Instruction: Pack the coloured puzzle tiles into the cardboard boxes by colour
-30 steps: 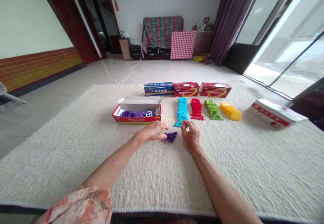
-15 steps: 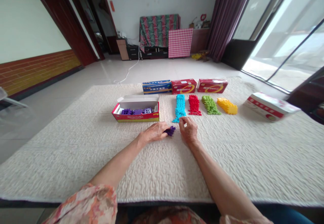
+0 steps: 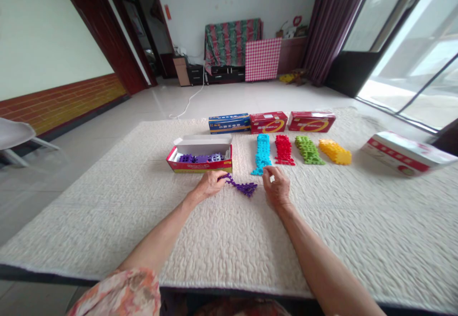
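Cream quilted fabric (image 3: 214,244) covers a broad surface in a tiled-floor room, where purple interlocking pieces (image 3: 246,188) lie between a person's two bare hands. Held narrow, the left hand (image 3: 209,185) pinches the near end of a thin purple strip (image 3: 231,179) that trails right toward the wider cluster. To the cluster's right, the right hand (image 3: 277,185) curls nearly closed, thumb and fingertips forming a small ring; whether it grips anything cannot be told.

Just beyond the right fingertips stretches a light-blue row of pieces (image 3: 263,151). Red pieces (image 3: 284,150) lie ahead of that hand, with green pieces (image 3: 308,150) and yellow pieces (image 3: 336,152) farther to its right. Directly beyond the left hand sits an open red carton (image 3: 199,166), its lid raised, more purple pieces (image 3: 195,158) inside.

Farther ahead of both hands, a blue box (image 3: 229,123) and two red boxes (image 3: 268,123) line up, while a white-and-red box (image 3: 408,154) rests well to the right hand's right. Across the floor, a red-checked cloth (image 3: 263,59) hangs beside a green-and-red patterned cloth (image 3: 232,44), left of a purple curtain (image 3: 329,30).
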{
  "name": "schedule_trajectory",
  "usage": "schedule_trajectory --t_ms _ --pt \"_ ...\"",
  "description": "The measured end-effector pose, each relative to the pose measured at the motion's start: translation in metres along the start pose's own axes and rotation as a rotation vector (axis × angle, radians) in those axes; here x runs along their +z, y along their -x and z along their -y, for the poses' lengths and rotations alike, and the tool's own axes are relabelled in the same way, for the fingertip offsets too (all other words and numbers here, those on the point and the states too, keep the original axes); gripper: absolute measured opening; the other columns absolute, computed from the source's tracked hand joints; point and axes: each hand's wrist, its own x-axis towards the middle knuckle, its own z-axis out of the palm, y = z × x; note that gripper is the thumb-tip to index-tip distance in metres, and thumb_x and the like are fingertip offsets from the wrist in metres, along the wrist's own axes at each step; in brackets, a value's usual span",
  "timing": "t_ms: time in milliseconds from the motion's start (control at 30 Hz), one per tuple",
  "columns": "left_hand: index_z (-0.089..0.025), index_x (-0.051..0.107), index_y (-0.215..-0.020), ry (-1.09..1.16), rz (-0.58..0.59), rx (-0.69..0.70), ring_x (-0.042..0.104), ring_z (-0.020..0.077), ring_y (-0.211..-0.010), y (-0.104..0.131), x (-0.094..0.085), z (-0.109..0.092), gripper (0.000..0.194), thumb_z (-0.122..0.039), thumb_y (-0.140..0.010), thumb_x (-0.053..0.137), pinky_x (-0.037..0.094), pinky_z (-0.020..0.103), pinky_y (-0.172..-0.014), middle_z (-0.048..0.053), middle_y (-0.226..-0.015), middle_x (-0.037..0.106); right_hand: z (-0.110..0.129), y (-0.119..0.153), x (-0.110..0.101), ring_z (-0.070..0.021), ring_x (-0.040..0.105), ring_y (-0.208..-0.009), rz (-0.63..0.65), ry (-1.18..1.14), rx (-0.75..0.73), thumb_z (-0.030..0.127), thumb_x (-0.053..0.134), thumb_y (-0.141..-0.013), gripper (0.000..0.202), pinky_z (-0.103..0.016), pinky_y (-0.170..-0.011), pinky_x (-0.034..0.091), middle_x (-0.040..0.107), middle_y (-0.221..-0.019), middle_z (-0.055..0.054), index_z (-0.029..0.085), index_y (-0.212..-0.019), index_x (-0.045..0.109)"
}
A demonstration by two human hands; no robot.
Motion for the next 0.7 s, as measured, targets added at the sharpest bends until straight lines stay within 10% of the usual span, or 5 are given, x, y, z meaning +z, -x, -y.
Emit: schedule_trajectory --t_ms 267,700 --pt "-0.015 0.071 -0.071 -0.178 -0.066 -0.044 0.061 0.015 -0.069 0.002 0.001 0.017 0.027 -0.03 -0.085 0.054 0.042 0.025 -0.066 0.004 -0.072 0.07 -0.024 -0.012 -0.01 -0.0187 0.059 -0.074 0.055 0.118 -0.113 0.023 0.048 -0.085 0.018 -0.032 -0.074 0.045 0.065 -0.078 -0.005 0.019 -0.087 0.065" --pt "-0.018 0.069 -0.111 -0.091 -0.12 -0.166 0.062 0.0148 -0.066 0.007 0.005 0.032 0.034 -0.025 -0.08 0.057 0.045 0.025 -0.067 0.003 -0.074 0.071 -0.029 -0.012 -0.015 -0.0168 0.06 -0.067 0.01 0.015 -0.029 0.024 0.051 -0.082 0.015 -0.03 -0.069 0.047 0.067 -0.076 -0.004 0.019 -0.085 0.065"
